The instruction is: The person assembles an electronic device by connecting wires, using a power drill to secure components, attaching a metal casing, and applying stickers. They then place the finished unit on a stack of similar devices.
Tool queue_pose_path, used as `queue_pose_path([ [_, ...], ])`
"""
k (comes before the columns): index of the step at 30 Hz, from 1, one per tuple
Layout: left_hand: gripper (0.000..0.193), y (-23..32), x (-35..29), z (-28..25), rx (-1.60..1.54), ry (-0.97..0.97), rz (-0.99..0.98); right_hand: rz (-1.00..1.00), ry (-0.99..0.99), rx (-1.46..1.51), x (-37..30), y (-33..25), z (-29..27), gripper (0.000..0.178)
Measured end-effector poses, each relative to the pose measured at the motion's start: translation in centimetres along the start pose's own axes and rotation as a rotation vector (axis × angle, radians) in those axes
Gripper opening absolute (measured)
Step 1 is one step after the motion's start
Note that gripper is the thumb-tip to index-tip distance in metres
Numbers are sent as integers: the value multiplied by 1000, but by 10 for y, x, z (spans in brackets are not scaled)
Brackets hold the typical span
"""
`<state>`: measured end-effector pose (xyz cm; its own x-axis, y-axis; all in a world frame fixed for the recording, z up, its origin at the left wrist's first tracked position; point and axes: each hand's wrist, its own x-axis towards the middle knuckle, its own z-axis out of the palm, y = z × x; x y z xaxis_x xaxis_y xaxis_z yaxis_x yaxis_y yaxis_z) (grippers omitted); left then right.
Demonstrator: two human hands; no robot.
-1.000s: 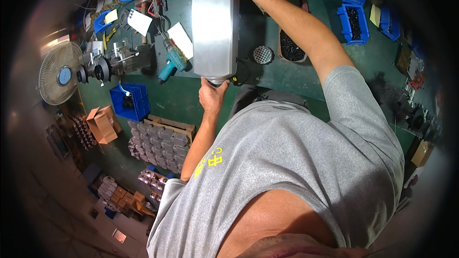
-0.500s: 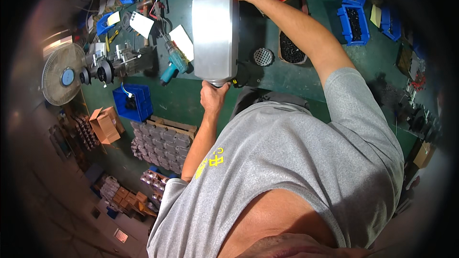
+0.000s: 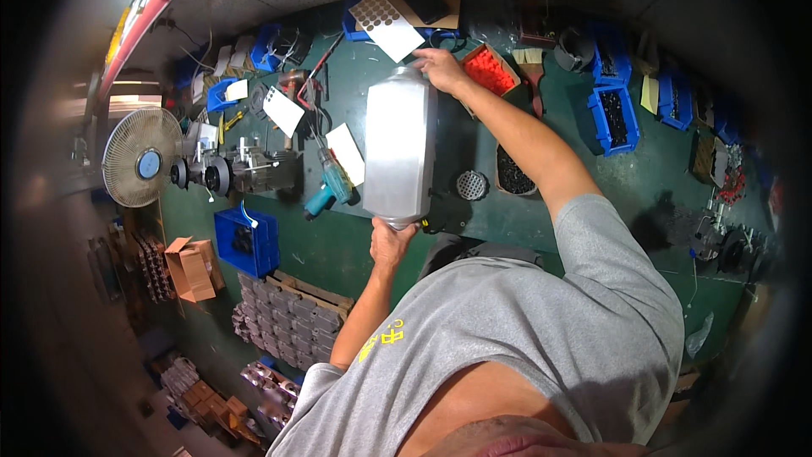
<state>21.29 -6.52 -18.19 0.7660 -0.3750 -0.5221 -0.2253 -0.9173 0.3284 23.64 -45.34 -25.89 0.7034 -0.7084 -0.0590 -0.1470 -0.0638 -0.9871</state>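
Observation:
A silver metal housing (image 3: 397, 148), long and eight-sided in outline with a narrow neck at each end, is held over the green bench. My left hand (image 3: 392, 241) is closed around its near neck. At the far end my right hand (image 3: 441, 70) is off the housing or barely beside its far neck. Its fingers are partly stretched toward the near corner of a white sheet (image 3: 397, 38) with rows of round grey dots. Nothing shows between those fingers. A teal power drill (image 3: 328, 188) and a blank white card (image 3: 347, 155) lie just left of the housing.
Right of the housing are a round perforated part (image 3: 471, 185), a box of red pieces (image 3: 489, 70), a brush (image 3: 531, 76) and a blue bin (image 3: 614, 118) of dark small parts. On the left stand a fan (image 3: 144, 156), a motor assembly (image 3: 254, 171) and a blue crate (image 3: 245, 241).
My right hand has left the housing's far neck and reached toward the dotted sheet. My left hand keeps its hold. The view has tilted up, showing more of the bench's far side.

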Motion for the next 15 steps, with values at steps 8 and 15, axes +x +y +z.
queue_pose_path([
  [8, 100, -55, 11, -2, -57, -74, 68, 184, 261, 207, -49, 13, -3, 49],
  [15, 52, -61, 38, -51, -380, 209, 174, 131, 377, 145, -78, 17, 1, 34],
])
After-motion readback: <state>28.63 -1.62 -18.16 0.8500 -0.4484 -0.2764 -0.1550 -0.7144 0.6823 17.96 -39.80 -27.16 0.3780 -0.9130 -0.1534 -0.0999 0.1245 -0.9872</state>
